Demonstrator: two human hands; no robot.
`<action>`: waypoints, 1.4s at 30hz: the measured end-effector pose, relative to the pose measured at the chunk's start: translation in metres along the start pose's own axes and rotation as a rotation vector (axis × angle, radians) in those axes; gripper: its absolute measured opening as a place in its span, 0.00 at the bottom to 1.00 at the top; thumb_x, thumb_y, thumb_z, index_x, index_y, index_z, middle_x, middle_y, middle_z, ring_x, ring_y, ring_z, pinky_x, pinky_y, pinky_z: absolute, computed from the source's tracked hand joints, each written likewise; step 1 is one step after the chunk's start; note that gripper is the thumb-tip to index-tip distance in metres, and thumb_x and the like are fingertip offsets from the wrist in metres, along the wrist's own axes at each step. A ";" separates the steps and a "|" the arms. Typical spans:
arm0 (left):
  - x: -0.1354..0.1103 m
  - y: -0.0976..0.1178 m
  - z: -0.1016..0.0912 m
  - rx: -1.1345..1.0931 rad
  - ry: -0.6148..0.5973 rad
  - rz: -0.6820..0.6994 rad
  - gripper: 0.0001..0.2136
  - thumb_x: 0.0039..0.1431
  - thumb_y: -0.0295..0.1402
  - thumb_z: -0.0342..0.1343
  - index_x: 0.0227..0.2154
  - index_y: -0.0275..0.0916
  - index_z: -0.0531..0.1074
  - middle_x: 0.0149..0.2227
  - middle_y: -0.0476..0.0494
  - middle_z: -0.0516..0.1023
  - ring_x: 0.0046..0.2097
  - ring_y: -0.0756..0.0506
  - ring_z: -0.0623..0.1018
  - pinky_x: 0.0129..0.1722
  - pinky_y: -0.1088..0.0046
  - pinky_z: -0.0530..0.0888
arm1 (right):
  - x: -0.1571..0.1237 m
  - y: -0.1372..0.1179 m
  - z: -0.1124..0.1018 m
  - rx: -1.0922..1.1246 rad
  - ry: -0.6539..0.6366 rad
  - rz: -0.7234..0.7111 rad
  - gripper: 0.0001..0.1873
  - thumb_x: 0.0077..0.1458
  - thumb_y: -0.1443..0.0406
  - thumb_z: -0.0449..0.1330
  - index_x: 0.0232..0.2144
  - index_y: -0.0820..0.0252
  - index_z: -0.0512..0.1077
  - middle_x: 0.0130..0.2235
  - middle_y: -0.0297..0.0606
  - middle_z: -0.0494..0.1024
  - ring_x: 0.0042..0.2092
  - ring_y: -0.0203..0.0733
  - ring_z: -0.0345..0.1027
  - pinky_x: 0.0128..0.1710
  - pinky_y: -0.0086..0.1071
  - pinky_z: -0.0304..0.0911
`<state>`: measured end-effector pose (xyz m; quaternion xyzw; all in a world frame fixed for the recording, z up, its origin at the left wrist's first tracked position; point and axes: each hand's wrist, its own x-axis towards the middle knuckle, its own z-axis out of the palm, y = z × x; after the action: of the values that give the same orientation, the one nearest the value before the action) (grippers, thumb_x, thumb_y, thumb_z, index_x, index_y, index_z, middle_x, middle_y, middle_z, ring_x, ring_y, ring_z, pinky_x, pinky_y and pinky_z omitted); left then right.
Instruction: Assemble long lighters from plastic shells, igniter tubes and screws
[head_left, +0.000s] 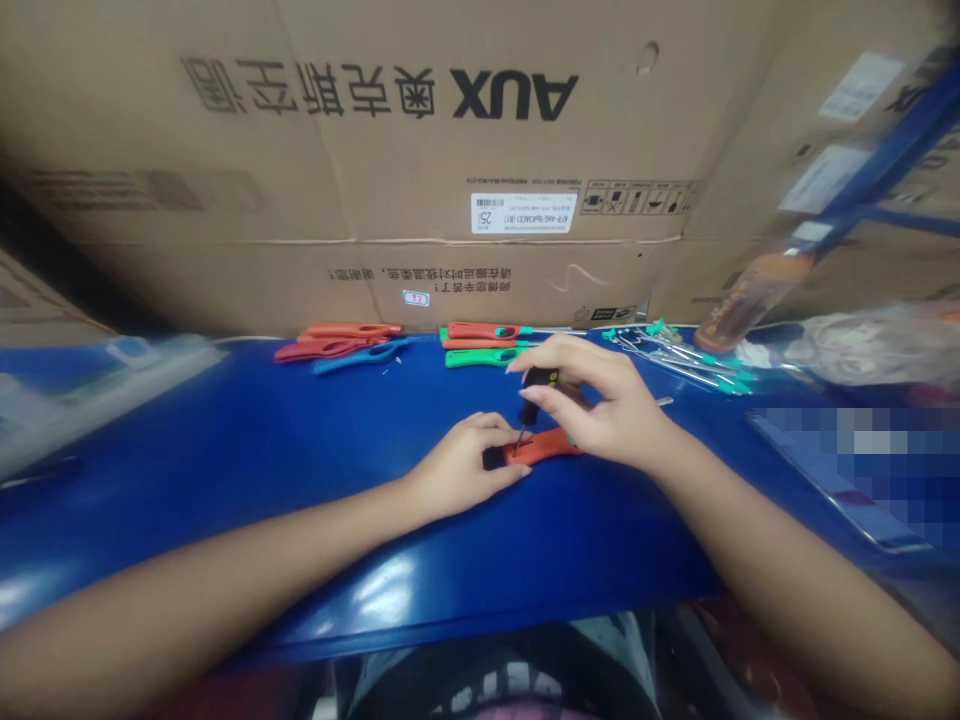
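An orange handle-shaped body (551,447), like that of a long-nosed lighter, lies on the blue table. My left hand (465,465) holds its left end between thumb and fingers. In my right hand (600,400) is a small screwdriver (531,400) with a black handle, gripped from above by the fingertips. Its thin shaft points down, and the tip meets the orange body close to my left fingers. My right hand hides part of the body's right end.
Red and blue handle pieces (337,345) lie at the back. Nearby are red and green handles (480,345), some with metal rods. Several rods with green ends (697,365), a bottle (754,300) and a plastic bag (862,345) sit right. A large carton (375,180) stands behind.
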<state>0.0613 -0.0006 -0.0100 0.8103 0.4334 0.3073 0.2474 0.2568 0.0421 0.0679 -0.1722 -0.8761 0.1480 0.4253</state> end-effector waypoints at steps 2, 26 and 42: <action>0.000 0.000 0.000 0.005 0.003 0.003 0.12 0.59 0.35 0.65 0.45 0.39 0.80 0.39 0.44 0.78 0.42 0.43 0.78 0.48 0.64 0.74 | 0.000 0.001 0.001 -0.072 0.074 -0.046 0.06 0.60 0.62 0.65 0.38 0.57 0.76 0.34 0.35 0.79 0.30 0.36 0.69 0.34 0.30 0.68; 0.002 -0.001 0.003 -0.021 0.016 0.051 0.07 0.60 0.33 0.63 0.41 0.40 0.80 0.46 0.41 0.81 0.48 0.40 0.79 0.51 0.60 0.76 | -0.002 -0.013 0.021 -0.019 0.138 0.052 0.08 0.60 0.62 0.63 0.42 0.57 0.75 0.41 0.38 0.80 0.40 0.39 0.74 0.41 0.32 0.70; -0.002 0.010 -0.043 0.505 -0.214 -0.078 0.22 0.59 0.29 0.57 0.58 0.40 0.72 0.49 0.37 0.77 0.49 0.37 0.78 0.50 0.62 0.75 | 0.003 0.035 -0.072 0.051 0.485 0.321 0.09 0.57 0.62 0.65 0.35 0.56 0.67 0.35 0.35 0.75 0.23 0.31 0.65 0.18 0.25 0.64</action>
<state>0.0354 -0.0014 0.0258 0.8568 0.4986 0.0926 0.0934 0.3187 0.0829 0.0991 -0.3284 -0.7062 0.1899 0.5978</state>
